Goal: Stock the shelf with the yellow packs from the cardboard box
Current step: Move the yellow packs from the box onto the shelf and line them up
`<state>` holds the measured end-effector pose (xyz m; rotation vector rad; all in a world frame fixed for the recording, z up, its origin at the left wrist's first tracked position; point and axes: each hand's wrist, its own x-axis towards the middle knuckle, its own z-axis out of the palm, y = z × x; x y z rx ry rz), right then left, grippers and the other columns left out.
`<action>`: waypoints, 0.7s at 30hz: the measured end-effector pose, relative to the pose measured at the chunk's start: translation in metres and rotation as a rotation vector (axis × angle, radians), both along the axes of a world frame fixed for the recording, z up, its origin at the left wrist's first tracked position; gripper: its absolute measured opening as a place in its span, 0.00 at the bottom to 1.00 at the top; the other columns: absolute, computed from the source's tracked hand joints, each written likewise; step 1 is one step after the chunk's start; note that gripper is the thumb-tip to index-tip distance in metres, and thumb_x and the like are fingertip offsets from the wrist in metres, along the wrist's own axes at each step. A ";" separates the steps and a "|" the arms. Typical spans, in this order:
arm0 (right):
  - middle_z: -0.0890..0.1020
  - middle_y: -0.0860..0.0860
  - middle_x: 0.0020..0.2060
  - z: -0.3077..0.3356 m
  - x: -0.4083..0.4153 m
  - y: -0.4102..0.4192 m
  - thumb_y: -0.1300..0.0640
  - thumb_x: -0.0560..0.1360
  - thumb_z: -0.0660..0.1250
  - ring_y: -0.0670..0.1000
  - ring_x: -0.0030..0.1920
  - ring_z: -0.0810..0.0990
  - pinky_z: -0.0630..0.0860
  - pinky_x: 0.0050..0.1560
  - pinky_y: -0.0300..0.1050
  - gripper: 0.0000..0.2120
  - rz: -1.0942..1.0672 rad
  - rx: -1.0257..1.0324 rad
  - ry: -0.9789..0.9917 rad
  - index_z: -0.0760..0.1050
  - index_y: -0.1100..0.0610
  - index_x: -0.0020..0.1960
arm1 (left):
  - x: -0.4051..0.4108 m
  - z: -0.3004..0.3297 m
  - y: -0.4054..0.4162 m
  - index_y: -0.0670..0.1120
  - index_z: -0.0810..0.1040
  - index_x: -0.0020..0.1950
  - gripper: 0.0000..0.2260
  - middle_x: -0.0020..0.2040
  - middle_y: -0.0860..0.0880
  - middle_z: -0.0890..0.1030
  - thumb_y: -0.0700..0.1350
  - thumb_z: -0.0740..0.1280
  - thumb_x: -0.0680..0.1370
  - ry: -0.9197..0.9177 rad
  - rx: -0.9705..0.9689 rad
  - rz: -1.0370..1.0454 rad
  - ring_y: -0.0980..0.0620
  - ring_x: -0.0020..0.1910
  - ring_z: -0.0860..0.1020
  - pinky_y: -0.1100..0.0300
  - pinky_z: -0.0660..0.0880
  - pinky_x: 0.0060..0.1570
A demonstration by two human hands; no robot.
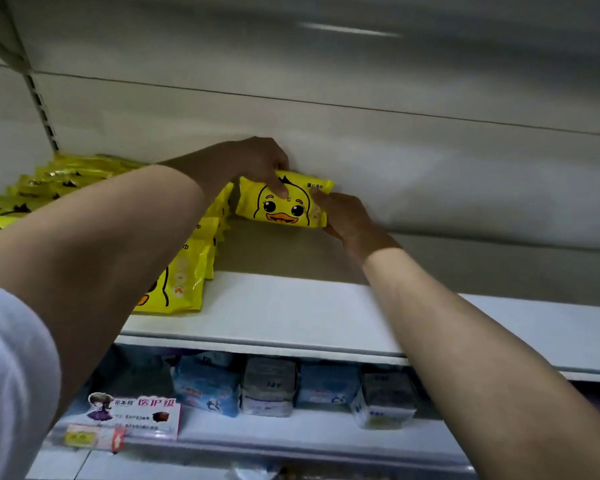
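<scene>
A yellow pack with a duck face (278,211) stands upright at the back of the white shelf (291,313), against the rear panel. My left hand (257,164) grips its top edge, thumb on the front. My right hand (343,216) holds its right end, fingers curled round it. Rows of more yellow packs (187,278) stand to the left, partly hidden behind my left forearm. The cardboard box is out of view.
Right of the held pack the shelf surface stretches bare to the frame edge. On the lower shelf sit blue and grey packs (267,386) and a pink label card (136,417). A slotted upright (42,105) runs up the back at the left.
</scene>
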<state>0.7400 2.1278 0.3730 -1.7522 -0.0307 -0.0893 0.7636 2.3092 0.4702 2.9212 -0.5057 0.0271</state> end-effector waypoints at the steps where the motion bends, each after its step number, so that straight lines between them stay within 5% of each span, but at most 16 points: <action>1: 0.85 0.60 0.52 0.000 0.002 0.001 0.42 0.73 0.72 0.60 0.54 0.84 0.77 0.61 0.61 0.13 0.009 -0.028 -0.009 0.79 0.52 0.40 | 0.002 -0.001 0.001 0.49 0.79 0.59 0.24 0.54 0.50 0.77 0.56 0.78 0.67 0.000 -0.001 0.011 0.48 0.52 0.75 0.53 0.75 0.52; 9: 0.85 0.59 0.52 -0.005 0.023 0.005 0.39 0.72 0.70 0.60 0.54 0.83 0.77 0.61 0.60 0.15 0.042 -0.155 -0.053 0.79 0.50 0.38 | 0.010 -0.006 0.008 0.47 0.80 0.58 0.22 0.54 0.49 0.79 0.52 0.79 0.67 -0.033 -0.005 0.025 0.47 0.53 0.76 0.57 0.73 0.49; 15: 0.86 0.56 0.50 -0.013 0.031 0.012 0.43 0.73 0.72 0.56 0.52 0.84 0.78 0.61 0.57 0.19 0.058 -0.049 -0.046 0.84 0.58 0.54 | 0.015 -0.013 0.014 0.45 0.79 0.61 0.25 0.59 0.46 0.78 0.53 0.78 0.67 -0.041 -0.010 0.049 0.46 0.57 0.75 0.60 0.67 0.48; 21: 0.87 0.54 0.47 -0.019 0.033 0.016 0.44 0.73 0.73 0.54 0.49 0.85 0.79 0.59 0.58 0.12 0.078 -0.016 -0.038 0.83 0.53 0.42 | 0.018 -0.018 0.016 0.44 0.78 0.61 0.26 0.60 0.45 0.78 0.52 0.79 0.67 -0.042 -0.018 0.066 0.46 0.59 0.75 0.59 0.68 0.49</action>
